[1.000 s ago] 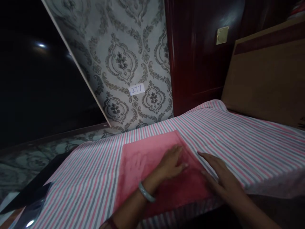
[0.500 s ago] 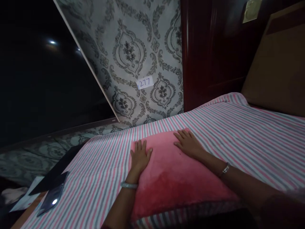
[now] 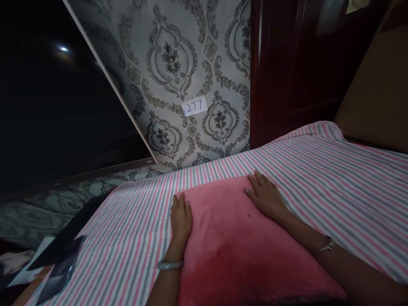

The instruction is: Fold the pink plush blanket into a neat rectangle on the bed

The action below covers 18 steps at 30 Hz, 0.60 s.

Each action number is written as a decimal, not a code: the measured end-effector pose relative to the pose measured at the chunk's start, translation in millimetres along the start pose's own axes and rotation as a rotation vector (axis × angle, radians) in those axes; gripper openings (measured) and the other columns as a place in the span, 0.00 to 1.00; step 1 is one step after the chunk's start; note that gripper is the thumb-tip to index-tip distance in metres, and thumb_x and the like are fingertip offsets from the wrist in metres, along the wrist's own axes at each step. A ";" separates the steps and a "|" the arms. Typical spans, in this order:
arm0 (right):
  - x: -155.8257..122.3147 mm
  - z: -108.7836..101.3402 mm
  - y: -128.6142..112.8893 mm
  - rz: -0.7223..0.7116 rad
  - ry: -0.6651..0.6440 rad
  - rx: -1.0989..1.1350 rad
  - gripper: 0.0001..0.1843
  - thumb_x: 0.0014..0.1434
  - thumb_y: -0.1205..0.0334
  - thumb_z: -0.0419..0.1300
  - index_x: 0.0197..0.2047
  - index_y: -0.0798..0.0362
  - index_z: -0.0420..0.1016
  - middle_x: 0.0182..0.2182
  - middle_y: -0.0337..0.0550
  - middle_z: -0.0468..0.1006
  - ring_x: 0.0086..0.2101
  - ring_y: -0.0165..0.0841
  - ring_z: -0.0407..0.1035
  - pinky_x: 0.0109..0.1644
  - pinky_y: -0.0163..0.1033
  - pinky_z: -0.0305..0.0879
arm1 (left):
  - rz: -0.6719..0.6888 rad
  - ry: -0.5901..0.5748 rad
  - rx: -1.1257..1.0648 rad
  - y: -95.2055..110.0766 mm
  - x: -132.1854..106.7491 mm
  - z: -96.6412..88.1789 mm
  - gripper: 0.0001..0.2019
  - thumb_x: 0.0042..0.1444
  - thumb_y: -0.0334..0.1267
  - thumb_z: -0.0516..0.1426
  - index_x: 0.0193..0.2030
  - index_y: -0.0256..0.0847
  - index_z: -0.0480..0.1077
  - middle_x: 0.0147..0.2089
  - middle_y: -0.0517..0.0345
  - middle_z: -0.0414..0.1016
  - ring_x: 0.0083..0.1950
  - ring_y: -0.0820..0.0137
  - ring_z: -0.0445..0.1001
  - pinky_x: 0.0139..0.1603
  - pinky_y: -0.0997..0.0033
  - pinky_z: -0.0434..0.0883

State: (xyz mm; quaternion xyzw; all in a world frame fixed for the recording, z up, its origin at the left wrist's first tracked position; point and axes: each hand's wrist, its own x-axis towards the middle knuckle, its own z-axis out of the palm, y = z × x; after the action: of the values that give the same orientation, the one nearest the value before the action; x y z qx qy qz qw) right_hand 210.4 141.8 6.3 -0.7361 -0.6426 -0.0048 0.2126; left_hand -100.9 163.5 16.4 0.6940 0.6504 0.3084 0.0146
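Note:
A pink plush cushion (image 3: 219, 225) lies flat on a striped cloth (image 3: 137, 238), with a darker red patch toward its near side. My left hand (image 3: 181, 217) rests at the cushion's left edge near the far corner, fingers stretched forward and holding nothing. At the far right corner, my right hand (image 3: 266, 195) lies palm down with its fingers spread partly over the edge. A pale bangle circles my left wrist and a thin bracelet my right. The cushion's near edge runs into shadow at the bottom of the view.
A phone (image 3: 62, 270) lies at the cloth's left edge, beside papers (image 3: 30, 267). A large dark screen (image 3: 63, 106) stands at the left. Patterned wallpaper (image 3: 172, 63) carries a paper label (image 3: 194, 106) reading 277. A brown board (image 3: 379, 97) leans at the right.
My hands have moved apart, the left to the cushion's left edge and the right toward its right corner. The cushion appears larger and closer in view.

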 end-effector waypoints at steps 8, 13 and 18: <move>4.1 -13.3 2.1 0.251 -0.073 0.135 0.35 0.68 0.50 0.44 0.72 0.59 0.49 0.55 0.61 0.74 0.55 0.55 0.67 0.55 0.59 0.62 | -0.346 -0.038 -0.223 3.8 9.0 -13.1 0.33 0.62 0.41 0.54 0.69 0.23 0.54 0.68 0.31 0.62 0.68 0.51 0.62 0.68 0.55 0.59; 15.3 -25.4 -2.6 0.277 -0.142 0.194 0.37 0.65 0.53 0.51 0.72 0.60 0.48 0.55 0.65 0.74 0.56 0.58 0.66 0.57 0.62 0.58 | -0.443 -0.078 -0.343 -0.4 19.3 -20.8 0.33 0.57 0.43 0.61 0.65 0.25 0.60 0.62 0.31 0.69 0.64 0.50 0.69 0.64 0.53 0.65; 30.9 -41.3 10.0 0.406 -0.300 0.641 0.37 0.56 0.54 0.61 0.65 0.65 0.62 0.53 0.66 0.75 0.53 0.53 0.71 0.53 0.51 0.68 | -0.484 -0.168 -0.545 -2.0 19.4 -37.3 0.29 0.47 0.50 0.67 0.49 0.29 0.73 0.42 0.39 0.81 0.48 0.50 0.80 0.48 0.56 0.76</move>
State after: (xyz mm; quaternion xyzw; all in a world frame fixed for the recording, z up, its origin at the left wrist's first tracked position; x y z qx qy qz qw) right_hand 236.3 156.9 49.4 -0.7371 -0.4771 0.3449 0.3318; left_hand -120.1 167.3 53.6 0.5139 0.6861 0.3999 0.3245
